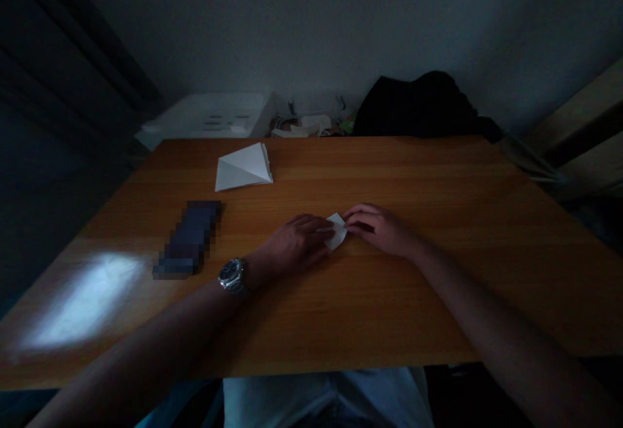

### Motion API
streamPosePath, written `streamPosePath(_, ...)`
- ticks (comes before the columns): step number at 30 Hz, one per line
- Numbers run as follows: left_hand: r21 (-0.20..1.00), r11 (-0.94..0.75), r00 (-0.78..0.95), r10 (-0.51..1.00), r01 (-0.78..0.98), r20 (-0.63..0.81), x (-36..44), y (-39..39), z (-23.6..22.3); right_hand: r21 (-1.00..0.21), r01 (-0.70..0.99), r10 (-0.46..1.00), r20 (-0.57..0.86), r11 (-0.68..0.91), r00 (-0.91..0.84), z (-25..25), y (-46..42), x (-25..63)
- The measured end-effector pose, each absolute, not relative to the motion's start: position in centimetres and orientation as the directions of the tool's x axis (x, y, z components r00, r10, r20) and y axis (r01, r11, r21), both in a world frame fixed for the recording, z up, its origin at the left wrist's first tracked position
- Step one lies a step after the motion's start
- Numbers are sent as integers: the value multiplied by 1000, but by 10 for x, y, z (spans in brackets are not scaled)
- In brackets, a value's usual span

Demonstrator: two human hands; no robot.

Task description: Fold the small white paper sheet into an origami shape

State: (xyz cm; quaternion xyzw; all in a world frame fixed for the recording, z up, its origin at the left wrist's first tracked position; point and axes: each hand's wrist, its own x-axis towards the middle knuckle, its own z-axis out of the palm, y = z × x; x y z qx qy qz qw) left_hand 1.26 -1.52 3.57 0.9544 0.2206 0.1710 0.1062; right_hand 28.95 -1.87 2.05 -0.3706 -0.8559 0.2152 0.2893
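Note:
A small piece of white folded paper (pixel 337 236) lies at the middle of the wooden table, between my two hands. My left hand (pixel 298 243), with a metal watch (pixel 232 275) on its wrist, rests palm down and holds the paper's left side under its fingertips. The left thumb is hard to make out. From the other side, my right hand (pixel 383 229) pinches the paper's right edge between thumb and fingers. My left fingers cover part of the paper, so its full shape is hidden.
A larger folded white paper (pixel 244 168) lies at the back left of the table (pixel 418 304). A pixelated dark flat object (pixel 189 239) is left of my hands. Behind the table are a white plastic tray (pixel 209 113) and a black cloth-like heap (pixel 418 106).

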Motion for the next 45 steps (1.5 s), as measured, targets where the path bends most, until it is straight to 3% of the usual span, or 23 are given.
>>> streamPosePath(10,370,-891,899,365,262,243,9,-17,32,-599,535,794,342,596,-502,19,-19,289)
streamPosePath(24,345,-917,909,305,199,286,14,-19,30,-555,625,835,318,549,-450,13,-15,289)
streamPosePath(45,328,-897,907,372,297,197,14,-22,36,-496,705,857,375,508,-354,2,-12,276)
